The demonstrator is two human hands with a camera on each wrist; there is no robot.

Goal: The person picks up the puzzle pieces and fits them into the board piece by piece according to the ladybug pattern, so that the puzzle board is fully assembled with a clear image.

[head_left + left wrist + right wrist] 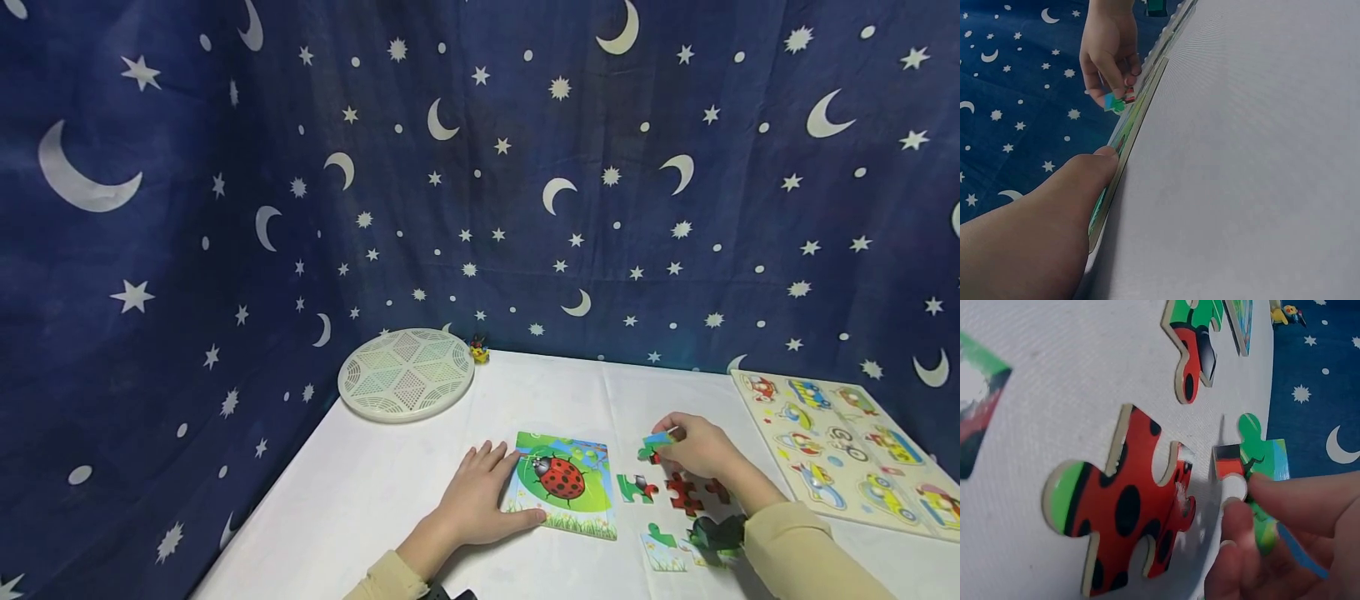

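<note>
- Tan right sleeve (pixel 813 554) nearest us; ahead of it the right hand (pixel 703 457) pinches a green-and-blue puzzle piece (pixel 651 447); whether it clears the cloth we cannot tell.
- That piece lies right of the ladybird board (pixel 596 500), well apart from the left hand (pixel 476 500), which lies spread, gripping nothing; its thumb rests on the board's near edge.
- We'd judge rim-only pinching best, picture up; we'd avoid nudging the red piece (pixel 683 497) nearby.

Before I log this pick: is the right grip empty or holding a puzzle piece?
Holding: head and right wrist views show the right grip pinching a partly green puzzle piece.
</note>
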